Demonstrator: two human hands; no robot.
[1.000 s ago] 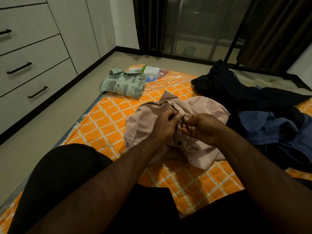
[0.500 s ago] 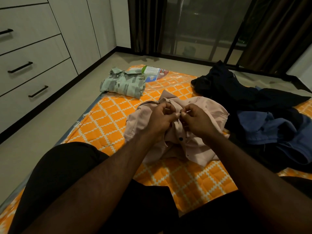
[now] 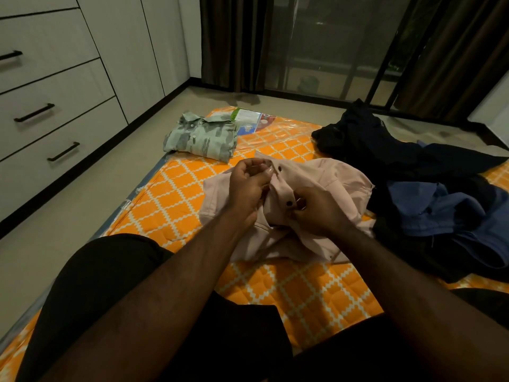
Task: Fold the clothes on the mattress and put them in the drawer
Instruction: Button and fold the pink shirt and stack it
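**Head view, one entry per item.**

- Pink shirt point(image 3: 325, 180): found at frame centre, crumpled on the orange mattress point(image 3: 170, 197), with its placket point(image 3: 283, 188) raised between both hands.
- Left hand point(image 3: 249, 186): its grip is clenched on the placket edge, just beside the upper button point(image 3: 280, 168).
- Right hand point(image 3: 316, 213): its grip is pinched on the placket, next to the lower button point(image 3: 289, 203).
- Green patterned shirt point(image 3: 201, 136): laid folded above and left of centre, well apart from the hands.
- Dark pile point(image 3: 385, 150) and blue garment point(image 3: 435, 210): left unfolded at frame right, touching the pink shirt.
- Drawers point(image 3: 55, 119): seen shut at frame left.

**Step in hand:** judged to be fastening or aligning the placket before folding.

**Handling advice:**
- The placket is best kept taut between the two grips.
- Each button should be lined up with its hole.
- The shirt should then be spread flat and smoothed before any fold is made.
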